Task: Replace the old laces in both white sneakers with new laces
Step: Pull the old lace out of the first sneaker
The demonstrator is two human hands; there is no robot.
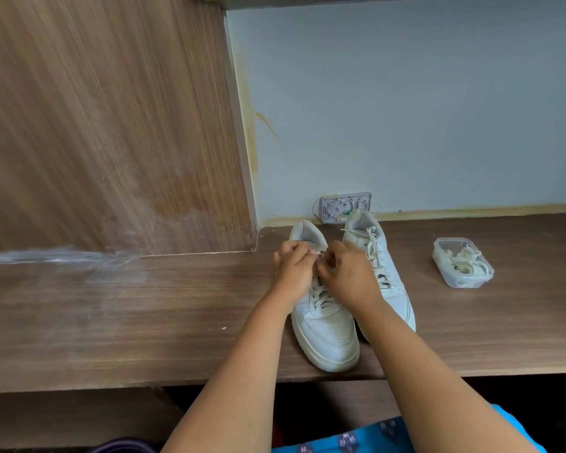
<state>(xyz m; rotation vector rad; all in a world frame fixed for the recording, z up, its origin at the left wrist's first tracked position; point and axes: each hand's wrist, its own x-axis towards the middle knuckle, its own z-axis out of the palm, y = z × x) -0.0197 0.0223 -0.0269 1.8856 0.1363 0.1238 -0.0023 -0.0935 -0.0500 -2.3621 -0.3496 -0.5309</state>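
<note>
Two white sneakers stand side by side on the wooden desk (144, 322), toes toward me. The left sneaker (327, 335) has cream laces crossed over its tongue. My left hand (293, 268) and my right hand (348, 273) are both over its upper eyelets, fingers curled, pinching the lace ends (319, 255) between them. The right sneaker (373, 246) is laced, its lace ends lying loose near the collar; my right wrist covers part of it. A clear plastic box (463, 261) holding pale laces sits to the right.
A wood panel (111, 125) rises at the back left and a pale wall (406, 109) behind the shoes. A small white wall box with wires (343, 206) sits behind the sneakers. The desk's front edge runs just below the left sneaker's toe.
</note>
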